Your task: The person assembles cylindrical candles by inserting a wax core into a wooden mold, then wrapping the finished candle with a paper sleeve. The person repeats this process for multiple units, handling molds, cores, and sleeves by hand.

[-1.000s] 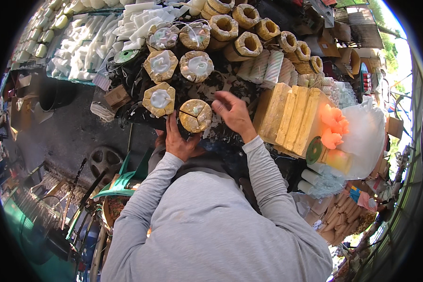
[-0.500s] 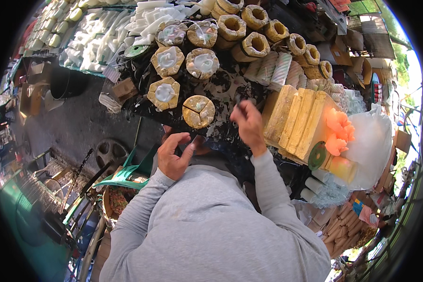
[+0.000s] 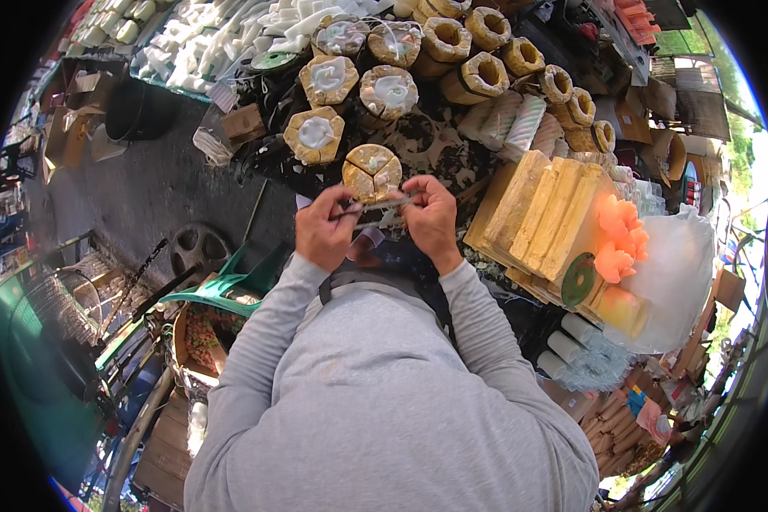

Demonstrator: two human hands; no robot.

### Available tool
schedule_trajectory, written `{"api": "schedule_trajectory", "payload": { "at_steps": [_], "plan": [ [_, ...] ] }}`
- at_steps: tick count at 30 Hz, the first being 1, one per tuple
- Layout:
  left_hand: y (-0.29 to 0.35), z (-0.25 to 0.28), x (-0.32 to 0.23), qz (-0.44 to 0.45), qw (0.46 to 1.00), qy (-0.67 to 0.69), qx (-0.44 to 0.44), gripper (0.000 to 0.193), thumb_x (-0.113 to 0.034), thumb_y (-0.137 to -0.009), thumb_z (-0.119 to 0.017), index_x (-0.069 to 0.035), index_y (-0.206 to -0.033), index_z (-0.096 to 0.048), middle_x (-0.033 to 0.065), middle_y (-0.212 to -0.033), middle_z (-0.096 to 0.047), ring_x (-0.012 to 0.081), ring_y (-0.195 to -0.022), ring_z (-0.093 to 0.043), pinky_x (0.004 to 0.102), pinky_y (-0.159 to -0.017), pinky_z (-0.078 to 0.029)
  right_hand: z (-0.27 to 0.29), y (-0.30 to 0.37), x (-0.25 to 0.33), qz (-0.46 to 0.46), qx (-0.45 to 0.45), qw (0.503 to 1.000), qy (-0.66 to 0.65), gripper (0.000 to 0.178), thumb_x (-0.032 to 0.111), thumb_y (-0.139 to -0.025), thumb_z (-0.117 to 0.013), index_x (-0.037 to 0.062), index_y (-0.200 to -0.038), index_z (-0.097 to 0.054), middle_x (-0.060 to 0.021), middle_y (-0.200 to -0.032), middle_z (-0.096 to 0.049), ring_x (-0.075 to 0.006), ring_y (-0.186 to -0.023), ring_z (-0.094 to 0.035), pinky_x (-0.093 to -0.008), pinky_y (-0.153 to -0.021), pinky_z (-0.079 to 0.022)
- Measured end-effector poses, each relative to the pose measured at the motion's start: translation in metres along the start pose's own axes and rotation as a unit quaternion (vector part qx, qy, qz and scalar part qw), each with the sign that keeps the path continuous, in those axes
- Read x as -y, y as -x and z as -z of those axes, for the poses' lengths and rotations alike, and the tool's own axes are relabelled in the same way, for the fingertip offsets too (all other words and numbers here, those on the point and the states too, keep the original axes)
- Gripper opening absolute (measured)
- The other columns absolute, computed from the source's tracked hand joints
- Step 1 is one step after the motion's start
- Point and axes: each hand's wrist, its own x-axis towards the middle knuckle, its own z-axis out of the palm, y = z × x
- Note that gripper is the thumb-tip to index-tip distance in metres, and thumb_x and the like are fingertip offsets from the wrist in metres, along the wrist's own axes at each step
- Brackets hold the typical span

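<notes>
I have both hands just in front of the round mould [image 3: 372,173], which sits near the near edge of the dark surface [image 3: 442,162], its top split by three seams meeting in the middle. The fingers of my left hand [image 3: 320,226] and right hand [image 3: 433,218] look pinched on a thin dark strip [image 3: 375,206] running between them; whether it touches the mould I cannot tell. Beyond stand white-filled moulds [image 3: 314,135] and hollow moulds [image 3: 485,75]; yellow blocks [image 3: 544,218] lie to my right.

I judge the step in hand to be readying the strip at the mould. The next move seems to call for a firm pinch at both ends, even tension, and care not to shift the split pieces.
</notes>
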Motion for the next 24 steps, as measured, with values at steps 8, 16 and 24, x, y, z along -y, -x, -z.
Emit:
{"api": "schedule_trajectory", "payload": {
  "at_steps": [8, 16, 24],
  "plan": [
    [-0.048, -0.022, 0.012, 0.106, 0.985, 0.138, -0.009, 0.05, -0.017, -0.105, -0.069, -0.003, -0.152, -0.058, 0.0037, -0.082, -0.074, 0.0099, -0.064, -0.058, 0.0308, -0.06, -0.05, -0.007, -0.07, -0.016, 0.017, 0.084, 0.987, -0.134, 0.041, 0.014, -0.096, -0.082, -0.0039, -0.133, -0.073, 0.0003, -0.086, -0.074, -0.0032, -0.074, -0.061, -0.0194, -0.064, -0.049],
    [-0.06, -0.034, 0.015, 0.146, 0.939, 0.28, -0.136, 0.023, -0.011, -0.103, -0.071, 0.005, -0.117, -0.078, 0.0063, -0.095, -0.076, 0.0084, -0.076, -0.064, 0.0255, -0.07, -0.052, -0.005, -0.097, -0.001, -0.159, 0.087, 0.98, -0.082, 0.014, 0.01, -0.092, -0.074, -0.0019, -0.095, -0.08, -0.0046, -0.09, -0.077, -0.0086, -0.067, -0.063, -0.0246, -0.056, -0.044],
    [-0.049, -0.026, 0.031, 0.344, 0.798, 0.487, -0.086, 0.022, -0.018, -0.1, -0.07, -0.005, -0.117, -0.075, -0.0042, -0.061, -0.049, 0.0095, -0.048, -0.047, 0.029, -0.047, -0.042, -0.018, -0.13, -0.012, -0.308, 0.052, 0.944, -0.103, 0.014, 0.008, -0.083, -0.074, -0.002, -0.087, -0.083, -0.0116, -0.086, -0.076, -0.0222, -0.069, -0.065, -0.0357, -0.062, -0.052]
  ]
}}
